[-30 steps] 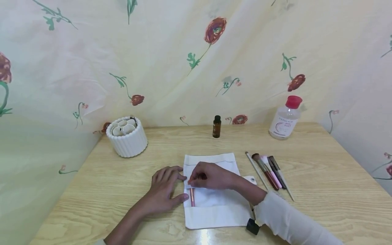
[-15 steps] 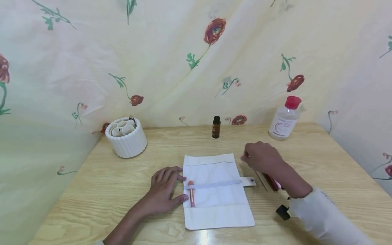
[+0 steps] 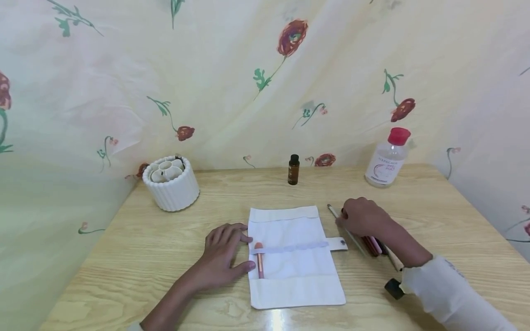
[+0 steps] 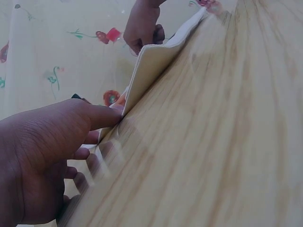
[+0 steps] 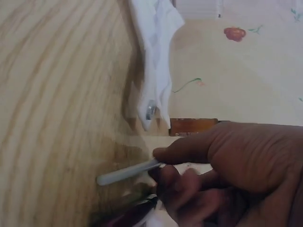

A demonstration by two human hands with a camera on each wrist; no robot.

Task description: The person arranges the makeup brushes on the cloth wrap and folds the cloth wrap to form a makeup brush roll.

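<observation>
My left hand (image 3: 221,257) rests with spread fingers at the left edge of a white fabric brush roll (image 3: 296,292). Its thumb touches that edge. A copper-coloured makeup brush (image 3: 260,265) lies in the roll's left side, under the elastic strip (image 3: 294,248), its lower end hidden in the bottom pocket. To the right of the roll, my right hand (image 3: 366,218) pinches a slim pale-handled makeup brush (image 5: 125,173) between thumb and fingers. Several other makeup brushes (image 3: 372,246) lie partly hidden beneath this hand.
A ribbed white holder (image 3: 175,191) stands at the back left. Behind the roll stands a small brown bottle (image 3: 293,171). A clear bottle with a red cap (image 3: 385,163) is at the back right, before the floral curtain (image 3: 227,82). The roll's snap tab (image 3: 337,243) points right.
My right hand has left the copper-coloured brush in the roll, moved right to the loose brushes and taken hold of the slim one. The left hand has stayed in place.
</observation>
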